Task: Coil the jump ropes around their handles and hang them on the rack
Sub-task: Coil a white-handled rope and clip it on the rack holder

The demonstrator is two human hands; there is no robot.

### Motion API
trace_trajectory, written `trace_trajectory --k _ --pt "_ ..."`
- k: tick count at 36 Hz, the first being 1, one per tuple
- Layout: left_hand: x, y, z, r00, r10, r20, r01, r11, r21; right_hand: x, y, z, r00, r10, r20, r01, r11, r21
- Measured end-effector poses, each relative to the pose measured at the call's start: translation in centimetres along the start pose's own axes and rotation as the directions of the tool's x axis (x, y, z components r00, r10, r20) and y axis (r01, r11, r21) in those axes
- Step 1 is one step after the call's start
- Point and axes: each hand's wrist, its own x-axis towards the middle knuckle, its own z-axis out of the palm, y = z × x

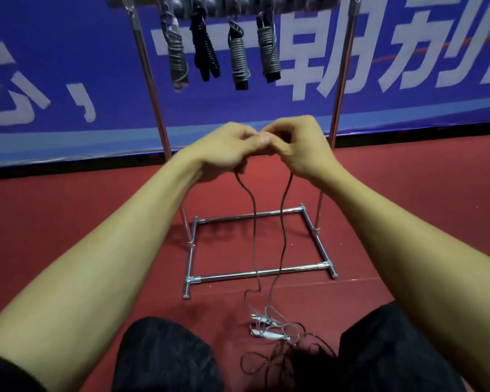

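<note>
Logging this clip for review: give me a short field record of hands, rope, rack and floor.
left hand: grips dark rope, touching right hand
right hand: grips the same rope
dark rope: two strands hang to the floor
rack: four coiled ropes hanging
floor: white-handled rope, tangled

Large white Chinese characters printed on a blue banner (68, 66), blurred and cut off at the frame edges. At far left, what looks like 心, followed by a comma. In the middle, 朝, its left half partly hidden behind hanging jump ropes (238, 52). At right, possibly 别, too cropped to confirm.
</note>
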Motion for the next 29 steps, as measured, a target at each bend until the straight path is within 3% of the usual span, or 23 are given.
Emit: trace_trajectory --k 2,5,8,11,13,16,18,21,24,28,29 --pt "-0.2 1.0 -0.5 0.994 0.089 -0.059 -0.081 0.988 0.131 -0.5 -0.1 -0.4 1.000 0.003 -0.023 0.001 0.989 0.150" --pt "0.0 1.5 -1.5 0.985 0.130 -0.114 -0.115 0.985 0.129 -1.8 0.5 -0.5 0.999 0.038 -0.027 -0.029 0.960 0.280" --pt "0.5 1.3 -2.6 0.953 0.088 -0.290 -0.118 0.989 -0.086 -3.4 2.4 -0.5 0.993 0.118 -0.028 -0.106 0.956 0.272" --pt "0.9 0.7 -3.5 0.898 -0.066 -0.436 -0.158 0.875 -0.457 -4.2 3.2 -0.2 0.990 0.139 0.015 -0.139 0.968 0.208" --pt "1.0 0.1 -3.6 0.919 -0.112 -0.377 -0.112 0.844 -0.524 -3.7 2.3 0.0 0.986 0.160 -0.039 -0.145 0.955 0.258" --pt "0.4 0.3 -3.1 0.988 -0.119 -0.102 0.086 0.956 -0.280 -1.4 -0.5 -0.1 0.972 0.169 -0.163 -0.097 0.921 0.377" --pt "0.1 1.3 -2.8 0.995 -0.102 -0.013 0.097 0.973 -0.208 0.4 -2.1 -0.6 0.969 0.145 -0.201 -0.062 0.927 0.371" --pt "0.1 3.1 -3.1 0.996 -0.084 0.009 0.081 0.915 -0.396 2.2 -3.3 -1.8 0.960 0.154 -0.232 -0.078 0.948 0.310" --pt "0.2 4.5 -3.6 0.999 -0.040 -0.031 0.016 0.836 -0.549 2.8 -3.8 -2.8 0.950 0.180 -0.253 -0.103 0.951 0.292" --pt "0.2 6.6 -2.7 0.961 0.021 -0.277 -0.177 0.814 -0.553 2.6 -4.5 -3.1 0.956 0.201 -0.214 -0.107 0.917 0.383" --pt "0.0 7.2 -2.6 0.948 0.029 -0.317 -0.224 0.769 -0.599 2.5 -4.5 -3.0 0.960 0.203 -0.195 -0.108 0.905 0.411"
